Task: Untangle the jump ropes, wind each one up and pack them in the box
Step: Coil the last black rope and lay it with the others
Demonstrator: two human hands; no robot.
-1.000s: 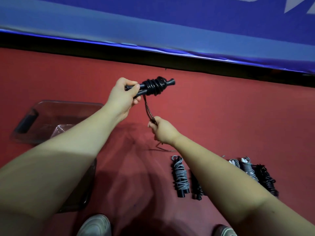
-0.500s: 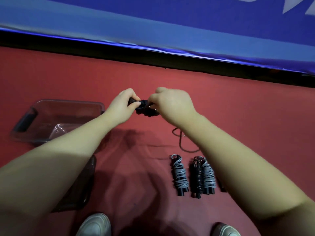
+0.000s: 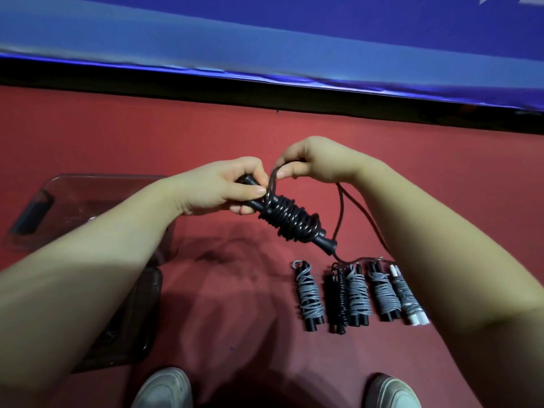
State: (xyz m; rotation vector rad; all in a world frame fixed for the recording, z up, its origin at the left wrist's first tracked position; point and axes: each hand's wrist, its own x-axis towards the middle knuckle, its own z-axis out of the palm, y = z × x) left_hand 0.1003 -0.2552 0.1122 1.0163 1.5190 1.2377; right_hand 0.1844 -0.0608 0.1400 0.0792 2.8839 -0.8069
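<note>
Left hand (image 3: 217, 187) fingers clamp black rope (image 3: 291, 219) handles, right of the box (image 3: 73, 195); right hand (image 3: 318, 163) fingers pinch its loop. Lose tension and coils slide off; trailing tail (image 3: 341, 207) could snag wound bundles (image 3: 357, 293).

The red floor (image 3: 441, 172) lies open beyond the hands up to the black strip (image 3: 206, 86) under the blue banner (image 3: 265, 39), which walls off the far side. At left, the left forearm (image 3: 88, 254) crosses over the clear box (image 3: 103, 176) and covers part of its mouth. A bare lane of floor runs between the box and the row of wound ropes (image 3: 353, 293), down to the shoes (image 3: 164, 387). The black jump rope (image 3: 291, 222) gripped in the left hand (image 3: 223, 187) juts across the middle. Its loose cord (image 3: 341, 213), pinched by the right hand (image 3: 321, 160), drops to the floor at the row's far ends (whether it touches them is unclear). The right forearm (image 3: 441, 260) hides the row's right end.
</note>
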